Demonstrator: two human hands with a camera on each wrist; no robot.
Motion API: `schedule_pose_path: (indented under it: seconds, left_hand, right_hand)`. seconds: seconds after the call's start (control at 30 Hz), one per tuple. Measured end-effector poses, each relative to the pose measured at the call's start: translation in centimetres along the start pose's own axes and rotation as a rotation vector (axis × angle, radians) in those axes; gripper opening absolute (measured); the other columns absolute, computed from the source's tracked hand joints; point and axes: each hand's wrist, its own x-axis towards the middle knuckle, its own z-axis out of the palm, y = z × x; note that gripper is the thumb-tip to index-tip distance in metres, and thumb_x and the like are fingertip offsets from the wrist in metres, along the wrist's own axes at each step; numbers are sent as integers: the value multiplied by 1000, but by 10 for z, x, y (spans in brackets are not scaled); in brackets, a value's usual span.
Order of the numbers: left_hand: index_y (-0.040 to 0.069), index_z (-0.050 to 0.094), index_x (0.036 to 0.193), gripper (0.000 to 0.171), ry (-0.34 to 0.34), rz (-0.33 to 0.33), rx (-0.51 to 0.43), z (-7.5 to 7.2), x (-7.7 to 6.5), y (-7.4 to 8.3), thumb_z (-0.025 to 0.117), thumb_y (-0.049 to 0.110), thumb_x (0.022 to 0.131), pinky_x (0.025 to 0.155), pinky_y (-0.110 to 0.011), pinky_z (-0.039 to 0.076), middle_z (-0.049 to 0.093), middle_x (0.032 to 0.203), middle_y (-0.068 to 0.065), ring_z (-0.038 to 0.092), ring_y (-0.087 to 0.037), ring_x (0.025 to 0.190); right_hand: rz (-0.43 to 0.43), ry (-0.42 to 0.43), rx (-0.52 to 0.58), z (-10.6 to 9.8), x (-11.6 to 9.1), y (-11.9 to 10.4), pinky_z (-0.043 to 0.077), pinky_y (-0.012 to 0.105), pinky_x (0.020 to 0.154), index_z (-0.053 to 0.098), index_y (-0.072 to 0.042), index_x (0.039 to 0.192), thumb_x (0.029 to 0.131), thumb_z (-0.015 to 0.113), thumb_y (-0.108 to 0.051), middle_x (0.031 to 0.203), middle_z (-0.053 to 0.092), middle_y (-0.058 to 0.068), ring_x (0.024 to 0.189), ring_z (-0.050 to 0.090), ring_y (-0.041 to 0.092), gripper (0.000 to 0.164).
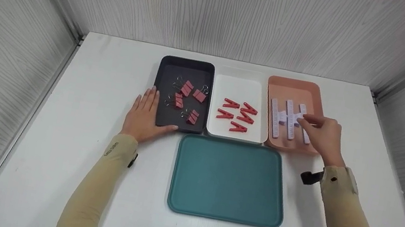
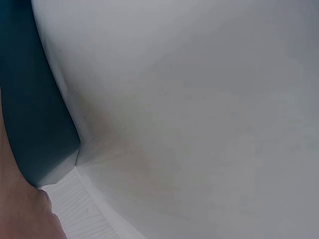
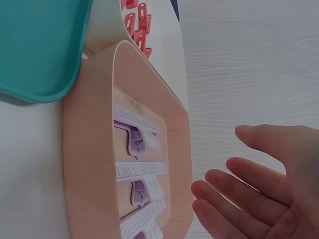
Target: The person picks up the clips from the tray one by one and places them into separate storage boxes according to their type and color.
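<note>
My left hand (image 1: pixel 143 115) lies with straight fingers along the left side of the black tray (image 1: pixel 180 124), its thumb across the front rim. In that tray are several red binder clips (image 1: pixel 192 116). My right hand (image 1: pixel 322 137) hovers over the orange tray (image 1: pixel 293 87), thumb and fingers apart with nothing between them in the right wrist view. Below it lie three lilac long-bar clips (image 3: pixel 142 172), side by side. Between these trays stands a white tray (image 1: pixel 237 84) holding several small red clothes pegs (image 1: pixel 238 127).
A flat teal tray (image 1: pixel 230 182) lies in front of the three trays, and its edge (image 3: pixel 75 74) shows in the right wrist view. The white table (image 1: pixel 110 73) is bounded by pale wood-grain panels (image 1: pixel 235 16) at the back and sides.
</note>
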Motion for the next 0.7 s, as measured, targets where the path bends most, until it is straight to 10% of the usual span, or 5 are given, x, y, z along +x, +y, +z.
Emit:
schedule_pose_path:
  seconds: [0.23,0.7]
  left_hand:
    - [-3,3,161,132,12,2,24,3,0,1,41,93,79,124,-39,-8,1,168,-19,-4,-28,155]
    - [0,0,162,133,-2,-3,-35,-1,-1,9,43,94,77,124,-40,-8,-3,169,-17,-6,-27,154]
  right_hand:
    - [-67,13,26,11,-1,5,54,14,64,71,1,126,97,71,-37,121,69,19,101,69,32,48]
    - [-166,24,13,18,-9,-8,55,46,96,70,-3,129,97,72,-36,125,69,16,109,68,31,47]
